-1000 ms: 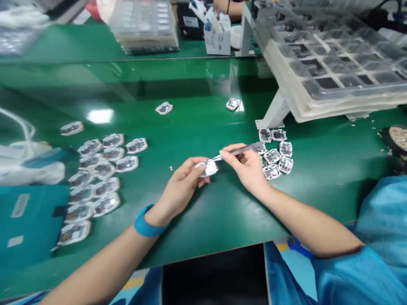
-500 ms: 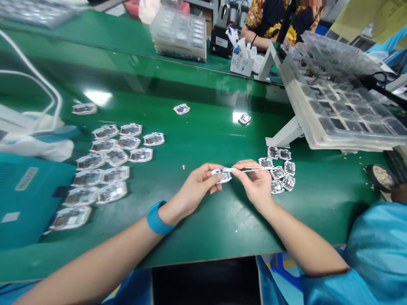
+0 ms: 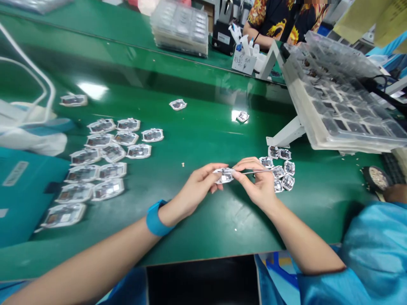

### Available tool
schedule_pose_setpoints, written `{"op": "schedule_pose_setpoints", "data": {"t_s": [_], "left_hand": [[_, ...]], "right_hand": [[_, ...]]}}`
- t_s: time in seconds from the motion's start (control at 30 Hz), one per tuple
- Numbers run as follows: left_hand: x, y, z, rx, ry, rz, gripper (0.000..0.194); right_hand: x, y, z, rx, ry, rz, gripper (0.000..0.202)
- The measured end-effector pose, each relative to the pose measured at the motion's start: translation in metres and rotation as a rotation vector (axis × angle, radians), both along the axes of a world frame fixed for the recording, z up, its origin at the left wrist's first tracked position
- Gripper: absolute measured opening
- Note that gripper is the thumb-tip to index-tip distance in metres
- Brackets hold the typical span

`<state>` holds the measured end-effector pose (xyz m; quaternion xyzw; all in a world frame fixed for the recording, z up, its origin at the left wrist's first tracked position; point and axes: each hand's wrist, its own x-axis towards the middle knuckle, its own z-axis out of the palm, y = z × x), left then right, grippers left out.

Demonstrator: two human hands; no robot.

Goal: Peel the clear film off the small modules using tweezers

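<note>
Above the front middle of the bench, my left hand pinches a small white-rimmed electronic module between thumb and fingers. My right hand is closed on thin metal tweezers, whose back end points right. The fingers of my right hand meet the module's right edge, and the tweezer tips are too small to make out there. Just right of that hand lies a cluster of similar modules. Farther left, several more modules lie in rows on the green bench.
A tilted rack of clear trays stands at right, near a small dark dish. Stacked clear trays and a white box of bottles are at the back. A teal case sits left. Another person is opposite.
The view has shifted slightly. The tweezers have turned a little in my right hand and now look like a thinner, darker line. Both hands stay at the module.
</note>
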<state>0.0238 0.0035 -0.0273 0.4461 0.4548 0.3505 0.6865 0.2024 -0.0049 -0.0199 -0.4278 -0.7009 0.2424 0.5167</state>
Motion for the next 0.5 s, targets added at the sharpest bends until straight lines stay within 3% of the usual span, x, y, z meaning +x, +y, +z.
{"op": "schedule_pose_setpoints", "data": {"t_s": [0.3,0.5], "left_hand": [[0.0009,0.0017,-0.0006,-0.002,-0.015,0.019,0.04],[-0.0015,0.0032,-0.0031,-0.023,-0.02,0.009,0.038]], "right_hand": [[0.0021,-0.0019,0.0062,0.003,-0.161,0.055,0.004],[0.0023,-0.0016,0.0021,-0.201,0.017,0.018,0.005]]}}
